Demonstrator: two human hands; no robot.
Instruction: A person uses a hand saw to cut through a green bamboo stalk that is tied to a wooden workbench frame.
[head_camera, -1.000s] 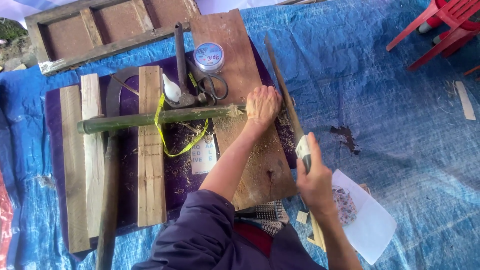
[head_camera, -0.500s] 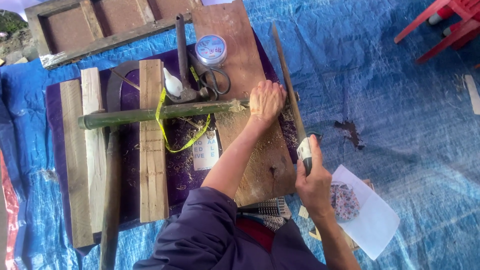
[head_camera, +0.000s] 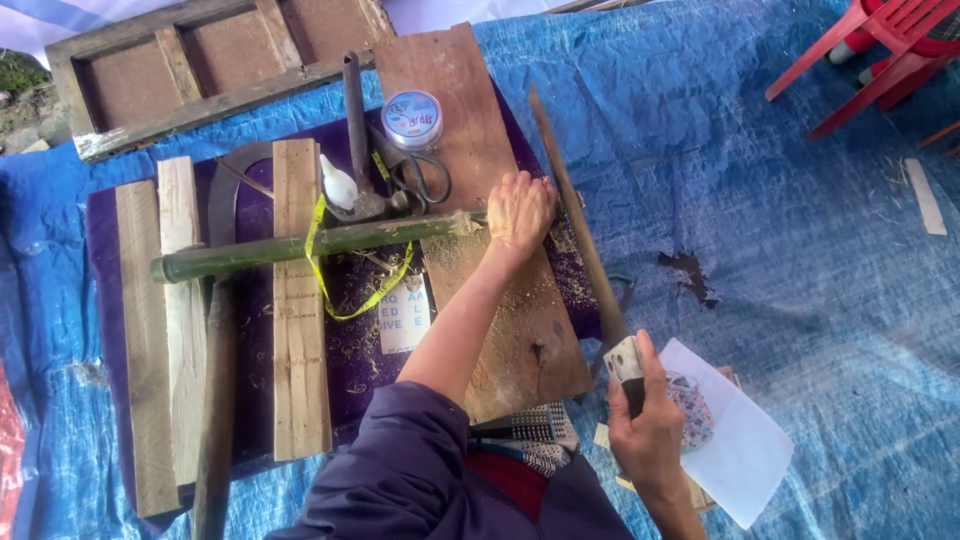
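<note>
My left hand (head_camera: 518, 210) presses down on the right end of a green bamboo pole (head_camera: 300, 246) that lies across wooden slats and a brown board (head_camera: 500, 300). Sawdust is scattered on the board under the pole's end. My right hand (head_camera: 645, 430) grips the dark handle of a long, narrow saw (head_camera: 575, 215), whose blade runs away from me along the board's right edge, next to my left hand. A yellow tape measure (head_camera: 350, 290) loops over the pole.
Scissors (head_camera: 420, 175), a round tin (head_camera: 412, 118), a hammer (head_camera: 355, 130) and a white bottle (head_camera: 338, 185) lie behind the pole. A wooden frame (head_camera: 200, 60) sits at the back, red chair legs (head_camera: 880, 50) far right, white paper (head_camera: 740, 450) by my right hand, all on blue tarp.
The saw and my right hand have shifted slightly toward me along the board's edge. My left hand stays on the bamboo pole's end.
</note>
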